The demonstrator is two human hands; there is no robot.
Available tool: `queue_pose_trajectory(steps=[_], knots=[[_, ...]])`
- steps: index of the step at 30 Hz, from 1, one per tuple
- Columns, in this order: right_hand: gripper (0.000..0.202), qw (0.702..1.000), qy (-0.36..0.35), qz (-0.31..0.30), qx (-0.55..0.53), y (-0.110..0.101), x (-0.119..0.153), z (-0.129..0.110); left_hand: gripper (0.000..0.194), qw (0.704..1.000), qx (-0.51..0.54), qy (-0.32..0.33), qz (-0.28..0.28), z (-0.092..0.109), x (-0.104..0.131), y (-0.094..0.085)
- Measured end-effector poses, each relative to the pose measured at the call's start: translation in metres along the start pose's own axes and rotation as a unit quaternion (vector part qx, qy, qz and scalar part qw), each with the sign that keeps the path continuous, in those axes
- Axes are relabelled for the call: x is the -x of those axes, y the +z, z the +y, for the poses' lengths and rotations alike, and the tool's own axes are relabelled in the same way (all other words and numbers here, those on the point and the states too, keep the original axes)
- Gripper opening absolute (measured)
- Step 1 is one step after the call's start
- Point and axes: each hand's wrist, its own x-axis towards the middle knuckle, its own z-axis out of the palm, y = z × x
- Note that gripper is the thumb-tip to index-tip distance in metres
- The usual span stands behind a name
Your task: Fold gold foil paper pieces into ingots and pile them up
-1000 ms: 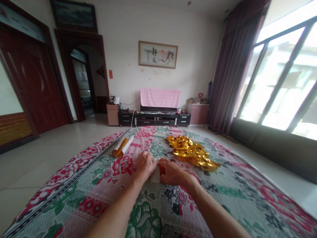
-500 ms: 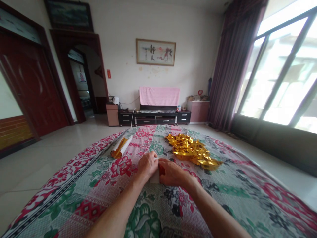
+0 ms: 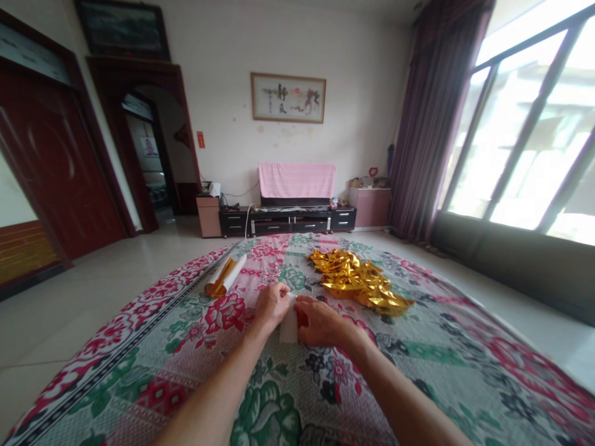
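Observation:
A small white folded paper (image 3: 289, 327) lies on the flowered cloth in front of me, between my hands. My left hand (image 3: 273, 303) pinches its far left edge, fingers closed. On the right side, my right hand (image 3: 318, 320) has its fingers curled together on the paper's far right corner, where a speck of gold shows. A pile of folded gold foil pieces (image 3: 356, 279) sits beyond and right of my right hand. To the left, a loosely rolled sheet (image 3: 226, 277), white outside and gold inside, rests on the cloth.
The patterned cloth (image 3: 209, 365) covers a large round-edged table. Beyond it stand a low black cabinet (image 3: 292, 222) and a pink cloth (image 3: 297, 179) draped over something. A purple curtain and wide windows are on the right, a dark red door on the left.
My left hand has shifted slightly left, uncovering more of the white paper. My right hand stays at the paper's right side. The whole view has moved a little.

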Motion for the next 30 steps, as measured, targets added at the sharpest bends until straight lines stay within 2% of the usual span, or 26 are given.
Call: queue_pose_trajectory(steps=[5, 9, 13, 16, 19, 22, 30], knots=[[0.018, 1.0, 0.014, -0.011, 0.002, -0.006, 0.002, -0.005, 0.02, 0.999, 0.024, 0.048, 0.006, -0.002, 0.0, 0.001], [0.021, 1.0, -0.005, -0.014, -0.005, -0.013, 0.003, -0.011, 0.021, 0.995, 0.042, 0.095, 0.007, -0.002, 0.001, 0.002], [0.024, 1.0, -0.008, -0.016, -0.003, -0.015, 0.004, -0.013, 0.033, 0.994, 0.048, 0.094, -0.002, 0.0, 0.003, 0.001], [0.023, 1.0, -0.012, -0.01, 0.0, -0.015, 0.004, -0.013, 0.033, 0.996, 0.03, 0.082, -0.008, 0.001, 0.003, 0.0], [0.02, 1.0, -0.015, -0.01, 0.005, -0.017, 0.005, -0.015, 0.024, 0.997, -0.007, 0.082, -0.009, 0.001, 0.003, -0.001], [0.02, 1.0, -0.015, -0.012, 0.011, -0.021, 0.006, -0.018, 0.018, 0.993, -0.034, 0.112, -0.02, -0.001, 0.004, -0.001], [0.015, 0.999, -0.029, -0.013, 0.008, -0.025, 0.005, -0.019, 0.025, 0.978, -0.066, 0.194, -0.031, -0.004, 0.011, 0.0]])
